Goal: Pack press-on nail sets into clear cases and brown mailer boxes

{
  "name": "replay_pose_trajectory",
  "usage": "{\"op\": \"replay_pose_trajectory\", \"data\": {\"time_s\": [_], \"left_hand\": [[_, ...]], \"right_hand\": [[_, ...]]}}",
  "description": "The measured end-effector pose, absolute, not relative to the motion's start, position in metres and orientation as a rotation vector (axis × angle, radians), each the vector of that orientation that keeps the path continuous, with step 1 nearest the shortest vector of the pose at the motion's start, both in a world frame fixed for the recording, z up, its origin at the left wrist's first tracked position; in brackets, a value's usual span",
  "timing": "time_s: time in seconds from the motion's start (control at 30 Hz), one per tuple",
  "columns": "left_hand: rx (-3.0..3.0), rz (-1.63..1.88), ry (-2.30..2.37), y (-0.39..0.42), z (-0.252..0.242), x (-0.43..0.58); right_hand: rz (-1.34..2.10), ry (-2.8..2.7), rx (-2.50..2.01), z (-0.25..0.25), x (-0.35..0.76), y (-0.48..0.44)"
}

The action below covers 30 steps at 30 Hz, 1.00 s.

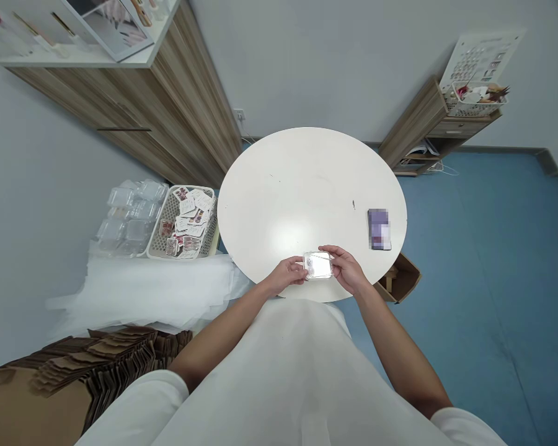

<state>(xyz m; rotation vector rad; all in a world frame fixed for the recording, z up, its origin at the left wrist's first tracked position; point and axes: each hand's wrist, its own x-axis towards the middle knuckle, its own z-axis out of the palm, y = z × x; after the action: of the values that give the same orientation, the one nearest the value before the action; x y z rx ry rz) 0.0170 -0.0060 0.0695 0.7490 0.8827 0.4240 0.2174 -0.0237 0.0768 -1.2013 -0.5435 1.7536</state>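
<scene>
Left hand point(286, 276) and right hand point(347, 269) hold a clear plastic case point(318, 265) toward the table's point(307, 179) six o'clock. This handling likely next needs steadiness.

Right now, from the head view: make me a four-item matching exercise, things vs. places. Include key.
Things
1. Clear case
2. White basket
3. Purple item
4. Brown cardboard stack

Places
A. On the right side of the white table
B. In the picture's lower-left corner
C. Held between the left hand and right hand
D. Beside the table's left edge, with cards inside

Pairs: 1-C, 2-D, 3-A, 4-B
</scene>
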Motion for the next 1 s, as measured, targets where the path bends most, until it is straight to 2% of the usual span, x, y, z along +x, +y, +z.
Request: {"op": "replay_pose_trajectory", "data": {"time_s": [0.2,0.4,0.7,1.0], "left_hand": [[0.892,0.515,0.998,-0.005,0.068,0.022],[0.979,0.579,0.959,0.0,0.069,0.023],[1.242,0.372,1.009,-0.011,0.071,0.031],[1.251,0.499,1.092,-0.019,0.061,0.054]], "right_hand": [[1.746,-0.471,-1.183,0.079,0.208,-0.027],[1.68,-0.581,-1.368,0.076,0.21,-0.043],[1.54,-0.625,-1.424,0.076,0.215,-0.047],[1.515,-0.762,-1.444,0.068,0.231,-0.046]]}}
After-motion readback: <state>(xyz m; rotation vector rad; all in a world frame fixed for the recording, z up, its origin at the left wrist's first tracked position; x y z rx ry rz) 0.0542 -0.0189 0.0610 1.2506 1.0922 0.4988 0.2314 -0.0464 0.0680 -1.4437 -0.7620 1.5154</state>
